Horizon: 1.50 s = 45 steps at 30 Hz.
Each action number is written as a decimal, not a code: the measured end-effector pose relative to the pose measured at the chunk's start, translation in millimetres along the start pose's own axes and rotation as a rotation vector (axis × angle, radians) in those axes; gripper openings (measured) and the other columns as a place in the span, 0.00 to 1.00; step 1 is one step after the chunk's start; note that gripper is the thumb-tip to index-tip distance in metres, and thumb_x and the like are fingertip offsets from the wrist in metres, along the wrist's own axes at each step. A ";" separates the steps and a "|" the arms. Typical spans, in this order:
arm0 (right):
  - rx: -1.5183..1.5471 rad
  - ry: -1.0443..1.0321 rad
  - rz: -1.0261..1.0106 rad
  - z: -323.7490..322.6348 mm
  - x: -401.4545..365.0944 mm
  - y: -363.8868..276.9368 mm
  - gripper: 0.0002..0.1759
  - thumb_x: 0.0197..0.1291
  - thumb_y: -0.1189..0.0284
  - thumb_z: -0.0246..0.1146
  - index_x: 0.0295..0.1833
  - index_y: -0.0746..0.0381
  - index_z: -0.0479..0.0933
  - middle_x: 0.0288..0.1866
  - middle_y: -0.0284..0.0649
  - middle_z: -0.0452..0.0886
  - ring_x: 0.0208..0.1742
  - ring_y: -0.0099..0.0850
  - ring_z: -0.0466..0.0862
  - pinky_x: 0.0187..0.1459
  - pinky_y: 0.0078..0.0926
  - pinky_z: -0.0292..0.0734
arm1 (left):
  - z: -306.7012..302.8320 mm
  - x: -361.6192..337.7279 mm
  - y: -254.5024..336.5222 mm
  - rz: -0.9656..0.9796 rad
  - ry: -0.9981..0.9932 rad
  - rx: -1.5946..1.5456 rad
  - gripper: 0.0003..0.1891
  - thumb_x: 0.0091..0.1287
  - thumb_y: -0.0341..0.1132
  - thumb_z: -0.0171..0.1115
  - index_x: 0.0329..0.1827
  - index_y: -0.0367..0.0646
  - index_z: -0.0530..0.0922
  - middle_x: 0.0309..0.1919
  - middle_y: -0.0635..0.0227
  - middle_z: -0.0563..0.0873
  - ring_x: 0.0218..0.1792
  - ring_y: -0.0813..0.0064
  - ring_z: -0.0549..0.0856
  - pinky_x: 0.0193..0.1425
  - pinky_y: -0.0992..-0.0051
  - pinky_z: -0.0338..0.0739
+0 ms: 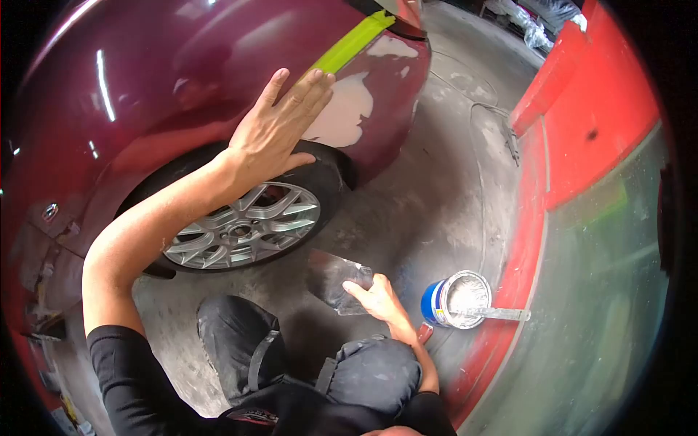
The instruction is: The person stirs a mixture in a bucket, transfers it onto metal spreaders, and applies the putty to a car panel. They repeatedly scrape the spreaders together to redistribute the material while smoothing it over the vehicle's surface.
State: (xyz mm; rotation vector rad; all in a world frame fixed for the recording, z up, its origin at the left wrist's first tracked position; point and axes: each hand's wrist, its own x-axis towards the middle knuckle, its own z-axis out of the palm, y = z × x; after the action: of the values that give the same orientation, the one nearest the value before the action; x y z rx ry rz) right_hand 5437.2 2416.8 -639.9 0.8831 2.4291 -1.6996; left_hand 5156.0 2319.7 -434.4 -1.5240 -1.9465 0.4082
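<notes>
My left hand (280, 131) is raised over the maroon car's front corner, fingers stretched out and thumb spread. Its fingertips overlap the lower end of a strip of green masking tape (356, 40). Just beside them is a pale patch of filler (349, 109) on the bodywork. Lower down, my right hand (379, 298) grips a thin flat rectangular plate (331, 280) by its right edge, thumb on top. To the right of that hand stands an open blue can (436, 304) of greyish-white paste, with a metal spatula (502, 314) lying across its rim.
The car's wheel (240, 231) with silver spokes is below my left forearm. A red panel (589, 109) and a greenish glass surface (603, 291) line the right side. A cable (476, 145) runs over the concrete floor (451, 196). Something red (425, 333) sits beside my right forearm.
</notes>
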 end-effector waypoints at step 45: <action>0.359 -0.019 -0.179 -27.2 3.6 24.5 0.21 0.62 0.62 0.69 0.44 0.73 0.84 0.31 0.48 0.88 0.32 0.29 0.87 0.35 0.33 0.81 | -55.7 16.0 -26.5 0.349 -0.378 0.158 0.58 0.56 0.65 0.66 0.82 0.40 0.50 0.83 0.64 0.50 0.83 0.68 0.47 0.85 0.56 0.37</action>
State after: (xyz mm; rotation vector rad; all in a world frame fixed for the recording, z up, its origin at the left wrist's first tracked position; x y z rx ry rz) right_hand 5453.4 2447.9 -651.3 0.6878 2.2894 -2.2449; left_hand 5169.5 2319.9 -372.0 -1.7802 -1.8572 1.0402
